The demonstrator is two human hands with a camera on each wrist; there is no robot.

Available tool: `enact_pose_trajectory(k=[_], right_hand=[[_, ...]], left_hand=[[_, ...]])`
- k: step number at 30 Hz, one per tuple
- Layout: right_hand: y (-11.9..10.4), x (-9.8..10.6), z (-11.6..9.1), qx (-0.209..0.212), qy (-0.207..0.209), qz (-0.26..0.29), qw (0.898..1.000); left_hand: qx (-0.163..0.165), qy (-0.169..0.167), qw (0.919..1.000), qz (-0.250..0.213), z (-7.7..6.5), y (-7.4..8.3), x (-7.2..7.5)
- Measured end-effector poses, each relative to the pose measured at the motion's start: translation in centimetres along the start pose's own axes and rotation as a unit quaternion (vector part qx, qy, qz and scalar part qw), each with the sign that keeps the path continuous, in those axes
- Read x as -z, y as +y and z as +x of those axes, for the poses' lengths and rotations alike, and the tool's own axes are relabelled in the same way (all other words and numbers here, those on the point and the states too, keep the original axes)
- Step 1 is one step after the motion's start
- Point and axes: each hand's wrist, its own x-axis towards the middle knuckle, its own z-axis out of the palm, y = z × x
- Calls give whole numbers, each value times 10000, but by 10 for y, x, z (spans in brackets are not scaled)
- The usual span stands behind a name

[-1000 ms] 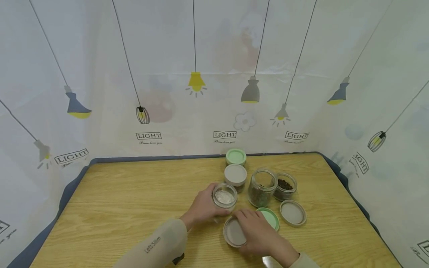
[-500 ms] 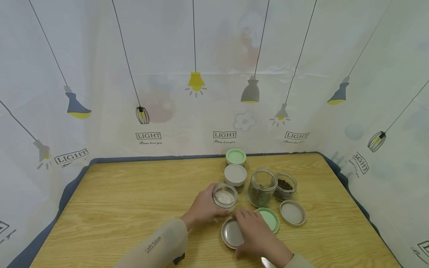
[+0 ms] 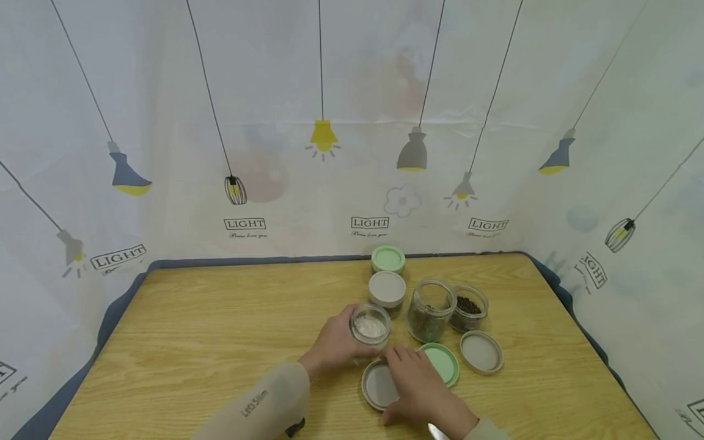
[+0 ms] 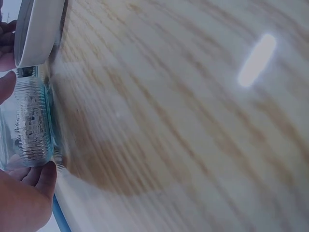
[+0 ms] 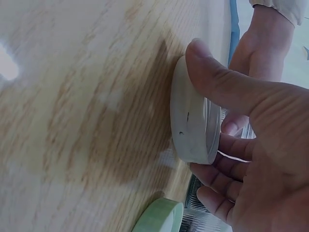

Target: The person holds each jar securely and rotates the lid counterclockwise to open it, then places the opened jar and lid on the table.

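My left hand [image 3: 338,339] grips a small glass jar [image 3: 371,324] from its left side; white grains or crystals lie in it. Its lid is off, and in the left wrist view fingers curl around the ribbed glass [image 4: 31,121]. Just in front, my right hand [image 3: 415,382] holds a grey-white lid [image 3: 378,385], inner side up, low at the wood tabletop. In the right wrist view the thumb [image 5: 212,72] lies on one side of this lid [image 5: 190,116] and the fingers on the other. Part of the lid is hidden under the right hand in the head view.
A green lid [image 3: 442,365] and another grey-white lid [image 3: 481,352] lie to the right. Behind them stand a tall lidless jar [image 3: 431,315] and a lidless jar of dark grains [image 3: 469,307]. Two lidded jars, one white-topped [image 3: 387,287], one green-topped [image 3: 387,259], stand farther back.
The lid in my right hand has shifted slightly left, and the right thumb has moved left along with it. My left hand keeps its grip on the jar in the same place.
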Motion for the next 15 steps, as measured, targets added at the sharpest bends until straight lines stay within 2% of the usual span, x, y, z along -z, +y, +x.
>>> enact_pose_trajectory(k=[7, 15], right_hand=[[1, -4, 1, -63, -99, -6, 9999], [0, -7, 1, -175, -107, 46, 9998]], left_hand=[[6, -33, 10000, 63, 0, -1, -1], [-22, -64, 9999, -123, 0, 0, -2]])
